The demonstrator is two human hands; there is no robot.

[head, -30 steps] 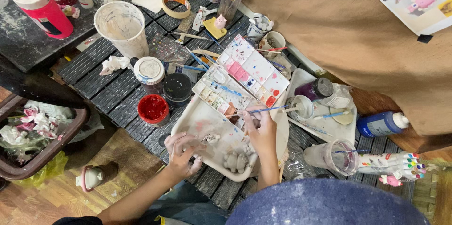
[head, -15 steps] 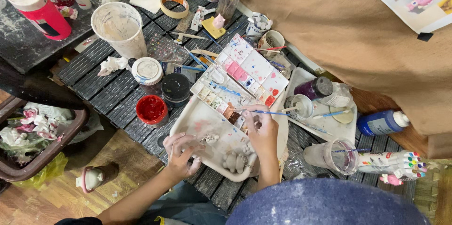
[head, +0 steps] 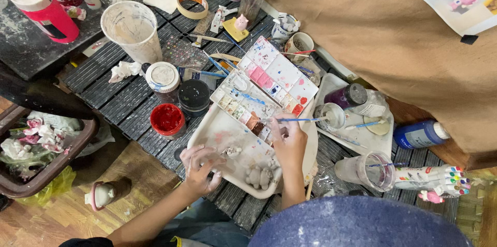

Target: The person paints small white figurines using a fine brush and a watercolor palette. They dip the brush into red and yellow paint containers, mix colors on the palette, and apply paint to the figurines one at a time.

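Paintbrush and small clay piece over the white tray

A thin blue-handled paintbrush (head: 303, 120) lay nearly level, its tip reaching into a small white paint cup (head: 333, 116). A small pale unpainted clay figure (head: 231, 151) sat on the stained white rectangular tray (head: 220, 128), near its left end.

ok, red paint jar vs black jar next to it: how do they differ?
The red paint jar is open, showing wet red paint, while the black jar has its dark lid on. The red one sits nearer the table edge and the left hand; the black one sits further back, beside the paint palette. Both are round, upright and of similar size.
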